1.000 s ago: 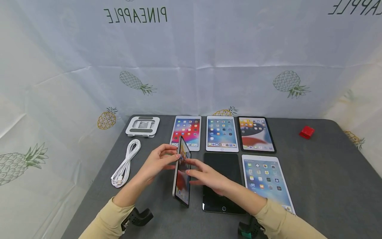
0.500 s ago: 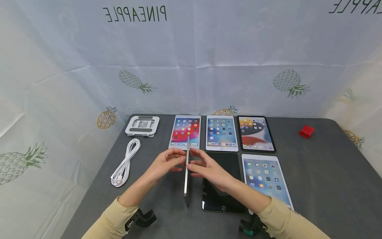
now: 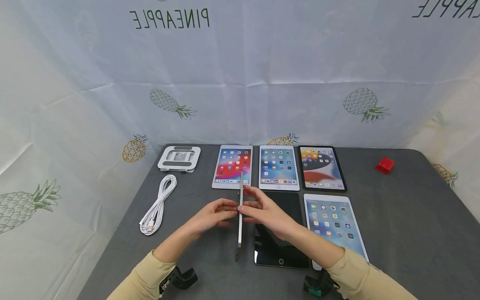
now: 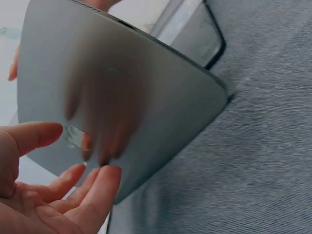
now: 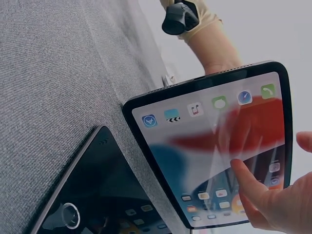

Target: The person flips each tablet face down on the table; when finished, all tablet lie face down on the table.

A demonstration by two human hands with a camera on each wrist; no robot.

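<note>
Relaxed left hand (image 3: 214,214) touches a tablet's (image 4: 122,92) smooth back (image 4: 168,102), relaxed right hand (image 3: 268,213) its glossy screen (image 5: 209,134).

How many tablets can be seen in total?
6: three tablets in the far row, a dark one and a white-framed one nearer, and one on edge between the hands.

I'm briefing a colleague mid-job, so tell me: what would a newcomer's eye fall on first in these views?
Probably the upright tablet between the left hand and right hand at mid-table, edge-on in the head view. Next, the bright red object, alone on the right part of the dark table. Third, the mirrored PINEAPPLE lettering on the pale backdrop behind.
</note>
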